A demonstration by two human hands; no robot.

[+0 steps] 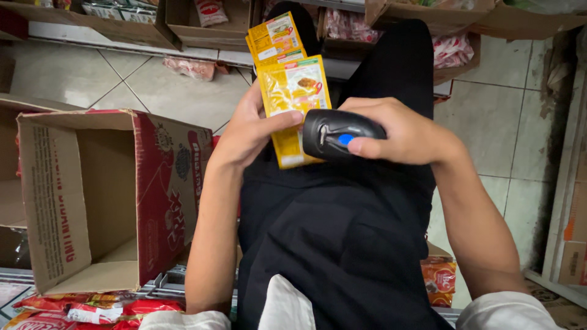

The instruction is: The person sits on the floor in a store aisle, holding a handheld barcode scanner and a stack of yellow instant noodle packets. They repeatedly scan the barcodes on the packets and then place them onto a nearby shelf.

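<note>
Left hand (244, 131) pinching yellow sachets (292, 91), right hand (397, 131) gripping black scanner (336, 133), open carton (104, 195) beside

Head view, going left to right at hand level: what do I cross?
Open cardboard box → left hand → yellow sachets → black handheld scanner → right hand → tiled floor.

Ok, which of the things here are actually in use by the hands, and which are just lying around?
In use:
left hand holding yellow sachets
right hand holding black scanner

Lying about:
open carton
red packets below it
pink packet on the floor
shelf boxes
orange packet
</note>
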